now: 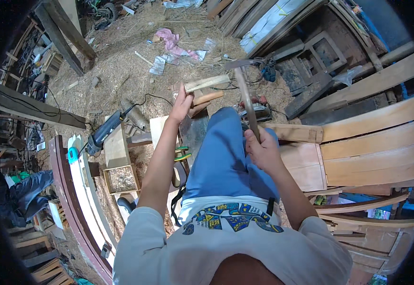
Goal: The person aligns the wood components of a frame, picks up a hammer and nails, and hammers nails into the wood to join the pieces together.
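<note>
My right hand [262, 149] is wrapped round the lower end of a hammer's [246, 95] wooden handle. The hammer stands raised over my right knee, its dark metal head uppermost. Ahead of my left knee, my left hand [182, 105] is closed on the near end of a pale, rough wooden strip [208, 83], which points right toward the hammer head. Just below that strip lies a smoother, orange-brown piece of wood [208, 98]; whether my left hand touches it I cannot tell. Pliers with green and yellow handles [182, 156] rest beside my left thigh.
A blue corded power tool [105, 133] sits at left, near wooden boxes [121, 179] and a teal tape measure [73, 155]. A red power tool [260, 109] lies beyond my right knee. Curved wooden panels [373, 142] stand at right. Shavings and scraps cover the floor [121, 52].
</note>
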